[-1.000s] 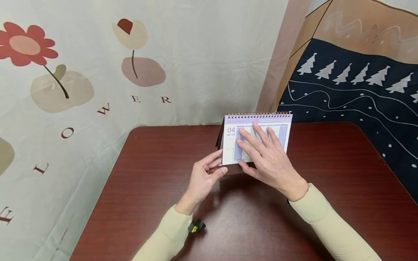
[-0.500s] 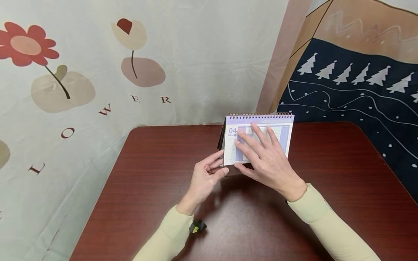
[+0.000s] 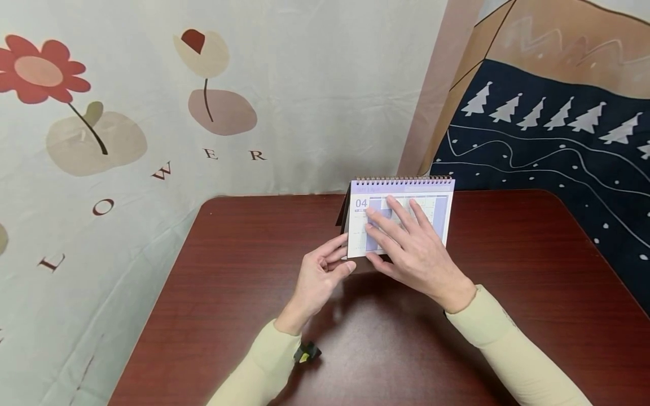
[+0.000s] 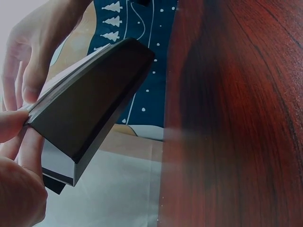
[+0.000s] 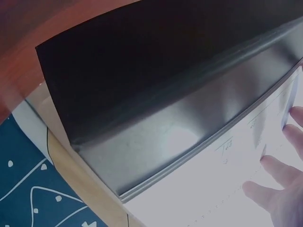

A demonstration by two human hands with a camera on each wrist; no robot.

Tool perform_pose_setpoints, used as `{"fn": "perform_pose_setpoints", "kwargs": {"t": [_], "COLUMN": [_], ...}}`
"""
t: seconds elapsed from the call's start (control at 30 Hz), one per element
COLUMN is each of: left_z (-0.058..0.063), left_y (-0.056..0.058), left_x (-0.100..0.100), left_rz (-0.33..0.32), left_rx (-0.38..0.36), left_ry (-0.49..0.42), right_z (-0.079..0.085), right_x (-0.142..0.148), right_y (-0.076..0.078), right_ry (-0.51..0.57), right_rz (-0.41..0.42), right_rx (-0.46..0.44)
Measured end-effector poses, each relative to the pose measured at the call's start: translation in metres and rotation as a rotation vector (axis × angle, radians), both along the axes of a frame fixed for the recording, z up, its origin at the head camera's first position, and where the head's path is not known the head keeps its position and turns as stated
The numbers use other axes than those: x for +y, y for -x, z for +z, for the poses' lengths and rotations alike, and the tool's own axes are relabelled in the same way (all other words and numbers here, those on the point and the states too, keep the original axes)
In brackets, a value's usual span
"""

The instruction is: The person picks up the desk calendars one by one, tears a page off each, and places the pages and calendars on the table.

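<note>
A spiral-bound desk calendar [image 3: 358,231] stands tent-like at the far side of the table, turned to a white and purple page marked 04. My left hand [image 3: 320,276] pinches its lower left corner; in the left wrist view the thumb [image 4: 12,125] lies on one side of the edge and fingers on the other. My right hand [image 3: 424,254] is spread over the front page with straight fingers, covering much of the date grid. The black base [image 5: 156,75] of the calendar fills much of the right wrist view, with the right fingertips over the page beside it.
The dark red-brown table [image 3: 244,237] has rounded far corners. Behind it hangs a pale cloth [image 3: 325,101] with flowers and letters, and a dark blue cloth [image 3: 533,146] with white trees. A small black and yellow item [image 3: 307,352] sits by the left cuff.
The right hand's fingertips have slid slightly down the page. The calendar has shifted only very slightly, and the left hand keeps its grip on the corner.
</note>
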State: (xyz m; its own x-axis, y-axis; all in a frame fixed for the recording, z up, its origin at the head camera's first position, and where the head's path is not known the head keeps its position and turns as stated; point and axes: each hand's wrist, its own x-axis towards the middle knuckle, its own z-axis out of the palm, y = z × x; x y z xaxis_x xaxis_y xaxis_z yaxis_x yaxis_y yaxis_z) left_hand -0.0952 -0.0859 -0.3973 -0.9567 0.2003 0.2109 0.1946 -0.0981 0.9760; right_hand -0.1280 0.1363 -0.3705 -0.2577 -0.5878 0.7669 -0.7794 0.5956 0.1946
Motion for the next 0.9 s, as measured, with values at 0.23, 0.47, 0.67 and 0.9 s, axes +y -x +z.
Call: {"fn": "perform_pose_setpoints", "kwargs": {"t": [0.23, 0.47, 0.67, 0.9], "left_z": [-0.0005, -0.0012, -0.0006, 0.001], "left_y": [-0.0004, 0.0002, 0.0017, 0.0036], "left_x": [-0.0008, -0.0011, -0.0009, -0.0017], "left_rz": [0.002, -0.003, -0.008, -0.005], "left_rx": [-0.005, -0.03, -0.06, -0.058], "left_ry": [-0.002, 0.011, 0.017, 0.029], "right_z": [-0.0009, 0.0002, 0.0011, -0.0012], "right_x": [-0.0012, -0.0006, 0.0013, 0.0009], "right_y": [0.0005, 0.0016, 0.0026, 0.0036], "right_ry": [0.004, 0.007, 0.026, 0.02], "right_rz": [0.006, 0.012, 0.002, -0.012], "right_rx": [-0.006, 0.032, 0.029, 0.008]}}
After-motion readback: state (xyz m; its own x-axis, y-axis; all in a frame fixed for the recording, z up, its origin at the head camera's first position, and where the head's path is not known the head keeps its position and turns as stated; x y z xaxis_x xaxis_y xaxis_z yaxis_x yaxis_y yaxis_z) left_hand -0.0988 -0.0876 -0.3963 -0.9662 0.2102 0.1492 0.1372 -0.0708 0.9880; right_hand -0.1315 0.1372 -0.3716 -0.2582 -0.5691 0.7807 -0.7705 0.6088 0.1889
